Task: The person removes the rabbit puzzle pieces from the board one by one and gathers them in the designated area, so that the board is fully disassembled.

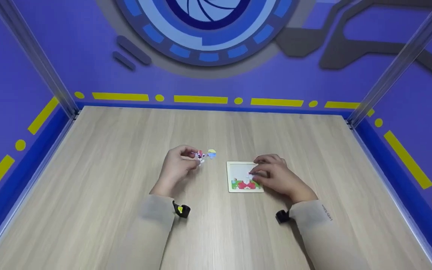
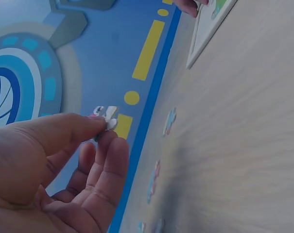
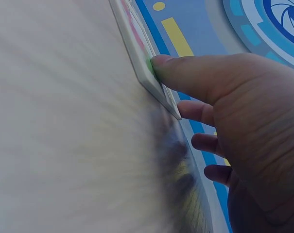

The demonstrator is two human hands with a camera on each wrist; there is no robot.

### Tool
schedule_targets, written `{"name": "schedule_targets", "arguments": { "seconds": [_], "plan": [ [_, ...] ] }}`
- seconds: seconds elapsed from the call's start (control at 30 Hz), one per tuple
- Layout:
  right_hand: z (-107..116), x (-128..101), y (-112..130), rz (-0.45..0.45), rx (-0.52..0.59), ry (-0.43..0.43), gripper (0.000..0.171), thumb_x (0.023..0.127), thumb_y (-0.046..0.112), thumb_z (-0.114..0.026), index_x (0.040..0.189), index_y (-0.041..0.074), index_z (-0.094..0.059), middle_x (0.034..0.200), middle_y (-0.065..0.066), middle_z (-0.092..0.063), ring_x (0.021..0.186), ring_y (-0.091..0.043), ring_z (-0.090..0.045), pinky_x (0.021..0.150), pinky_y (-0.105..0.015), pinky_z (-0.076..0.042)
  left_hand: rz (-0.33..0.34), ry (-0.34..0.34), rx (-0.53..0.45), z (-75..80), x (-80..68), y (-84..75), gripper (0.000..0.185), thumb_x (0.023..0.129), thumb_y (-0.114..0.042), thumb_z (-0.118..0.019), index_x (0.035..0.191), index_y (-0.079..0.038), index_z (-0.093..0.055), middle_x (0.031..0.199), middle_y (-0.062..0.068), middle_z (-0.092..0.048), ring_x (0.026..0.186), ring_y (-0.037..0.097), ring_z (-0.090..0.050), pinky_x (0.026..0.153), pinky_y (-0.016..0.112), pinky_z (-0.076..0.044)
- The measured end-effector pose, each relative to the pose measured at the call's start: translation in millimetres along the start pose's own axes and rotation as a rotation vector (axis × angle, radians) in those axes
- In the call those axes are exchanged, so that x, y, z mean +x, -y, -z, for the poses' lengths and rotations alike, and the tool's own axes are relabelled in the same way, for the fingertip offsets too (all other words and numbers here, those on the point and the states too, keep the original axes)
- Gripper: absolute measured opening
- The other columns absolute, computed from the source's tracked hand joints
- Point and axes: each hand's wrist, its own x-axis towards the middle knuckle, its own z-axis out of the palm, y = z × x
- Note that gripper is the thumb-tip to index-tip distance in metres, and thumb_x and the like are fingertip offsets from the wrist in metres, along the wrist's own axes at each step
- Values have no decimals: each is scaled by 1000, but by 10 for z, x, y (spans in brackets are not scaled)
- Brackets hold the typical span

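Note:
My left hand (image 1: 177,165) pinches a jigsaw piece (image 1: 200,155) with a white and red cartoon face between thumb and fingertips, above the table. In the left wrist view that piece (image 2: 108,119) stands edge-on at the thumb tip. A yellow and blue piece (image 1: 211,153) lies just beyond it. The square puzzle tray (image 1: 240,164) is to the right, its lower part filled with green and red pieces. My right hand (image 1: 276,173) is over the tray's right side, with thumb and index fingertips around a small whitish piece (image 1: 250,175); the fingers partly cover it.
More loose pieces lie on the table near the left hand, such as a pink and blue one (image 2: 153,182). The wooden table (image 1: 208,228) is bordered by purple-blue panels (image 1: 208,84) at the back and sides, with metal posts (image 1: 392,67) at the back corners.

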Motion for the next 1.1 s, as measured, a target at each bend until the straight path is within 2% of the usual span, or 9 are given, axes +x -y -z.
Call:
{"name": "schedule_targets", "arguments": {
  "seconds": [0.13, 0.23, 0.4, 0.53, 0.7, 0.9, 1.1],
  "plan": [
    [-9, 1, -1, -5, 4, -1, 13, 104, 31, -84, 116, 35, -88, 152, -4, -68, 155, -34, -46, 128, -67, -29, 27, -9, 39, 17, 26, 65, 36, 89, 11, -81, 122, -3, -80, 112, 11, -72, 93, 19, -65, 70, 25, -55],
    [-17, -2, -7, -9, 5, -1, 14, 104, 32, -84, 117, 35, -88, 153, -4, -68, 154, -33, -46, 128, -67, -30, 45, -8, 75, 19, 28, 106, 38, 87, 14, -80, 122, -3, -81, 109, 10, -73, 96, 19, -65, 71, 23, -56],
    [-2, 0, -4, -2, 2, 4, 14, 104, 32, -84, 117, 34, -88, 153, -5, -68, 154, -33, -47, 128, -66, -29, 74, -14, 166, -2, 22, 140, 37, 87, 13, -84, 121, -2, -81, 108, 9, -76, 100, 19, -68, 76, 23, -59],
    [9, -2, 5, 4, 6, 8, 14, 104, 31, -84, 117, 33, -88, 153, -5, -68, 154, -34, -47, 129, -66, -28, 90, -25, 244, -34, 17, 136, 35, 90, 10, -86, 122, -2, -80, 113, 10, -78, 105, 21, -71, 86, 28, -62],
    [13, -10, 3, 5, 9, 5, 14, 104, 31, -84, 117, 34, -87, 153, -4, -68, 154, -34, -48, 128, -67, -30, 68, -36, 342, -53, 2, 136, 27, 93, 2, -86, 120, -3, -82, 112, 8, -79, 105, 21, -72, 96, 38, -62],
    [11, -15, -9, 18, 17, 5, 13, 104, 33, -83, 117, 35, -87, 153, -3, -68, 154, -34, -48, 128, -67, -30, 32, -45, 430, -38, -19, 139, 17, 93, -1, -83, 110, -3, -84, 100, 4, -77, 95, 20, -69, 91, 41, -60],
    [-4, -10, -20, 20, 10, 1, 14, 105, 33, -83, 118, 35, -87, 153, -3, -68, 154, -34, -48, 128, -67, -30, 49, -56, 474, -29, -27, 147, 17, 93, -4, -81, 110, -2, -82, 103, 6, -76, 96, 22, -68, 89, 42, -59]
  ]
}}
